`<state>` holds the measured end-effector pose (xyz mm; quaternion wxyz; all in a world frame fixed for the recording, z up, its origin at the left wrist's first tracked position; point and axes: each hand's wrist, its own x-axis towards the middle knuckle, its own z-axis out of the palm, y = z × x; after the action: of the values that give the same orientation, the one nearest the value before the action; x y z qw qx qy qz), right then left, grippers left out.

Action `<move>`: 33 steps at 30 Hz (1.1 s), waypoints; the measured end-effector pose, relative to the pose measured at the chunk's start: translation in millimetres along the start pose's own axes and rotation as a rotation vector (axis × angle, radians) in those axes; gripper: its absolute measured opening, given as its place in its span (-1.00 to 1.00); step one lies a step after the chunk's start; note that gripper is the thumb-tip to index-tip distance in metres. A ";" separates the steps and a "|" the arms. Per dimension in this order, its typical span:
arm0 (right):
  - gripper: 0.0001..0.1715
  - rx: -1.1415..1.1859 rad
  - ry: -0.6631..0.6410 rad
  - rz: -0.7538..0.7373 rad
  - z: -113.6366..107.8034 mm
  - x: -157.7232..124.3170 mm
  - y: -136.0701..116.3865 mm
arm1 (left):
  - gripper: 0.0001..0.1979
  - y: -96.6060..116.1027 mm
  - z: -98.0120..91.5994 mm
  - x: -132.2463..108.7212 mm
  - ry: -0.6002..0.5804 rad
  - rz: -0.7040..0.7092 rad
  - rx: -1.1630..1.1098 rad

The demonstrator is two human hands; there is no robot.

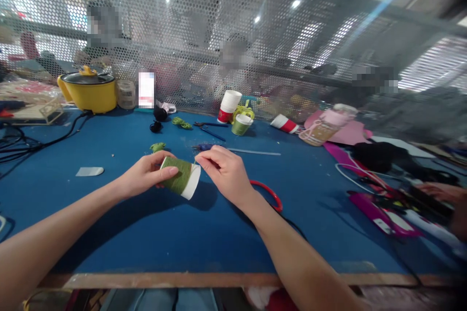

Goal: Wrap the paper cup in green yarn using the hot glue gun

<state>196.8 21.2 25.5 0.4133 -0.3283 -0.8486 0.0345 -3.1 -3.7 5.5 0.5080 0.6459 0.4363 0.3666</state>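
Note:
My left hand (149,172) is wrapped round a paper cup (178,177) tilted on its side above the table, its thumb across the front. Green yarn covers much of the cup's wall, while a white band stays bare at the right end. Close to that end, my right hand (222,170) pinches a thin green strand of yarn (195,159) running to the cup. Behind my left hand lies a small ball of green yarn (158,146). Just beyond my right hand is a dark blue tool (207,147), partly hidden, with a clear glue stick (255,151) extending from it.
A yellow pot (91,92), a glass jar (126,95) and a lit phone (146,90) stand at the back left. Pliers (211,129), stacked paper cups (229,104) and a green-wrapped cup (241,125) sit mid-table. Cables and a purple case (383,216) crowd the right.

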 end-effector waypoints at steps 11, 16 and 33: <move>-0.82 0.153 -0.150 0.136 -5.5 1.6 -3.2 | -0.64 -3.7 1.3 -1.2 -0.033 0.079 -0.110; -0.83 0.163 -0.197 0.187 -7.5 2.1 -4.8 | -0.63 -5.5 0.4 -0.3 -0.034 0.101 -0.065; -0.87 0.398 -0.276 0.538 -3.1 0.2 -4.3 | -0.56 -13.5 -3.1 -1.7 -0.050 0.281 0.187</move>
<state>196.6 17.3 29.2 0.3270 -0.4450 -0.7564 0.3505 -9.1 -2.9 -7.1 0.4003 0.7537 0.3613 0.3757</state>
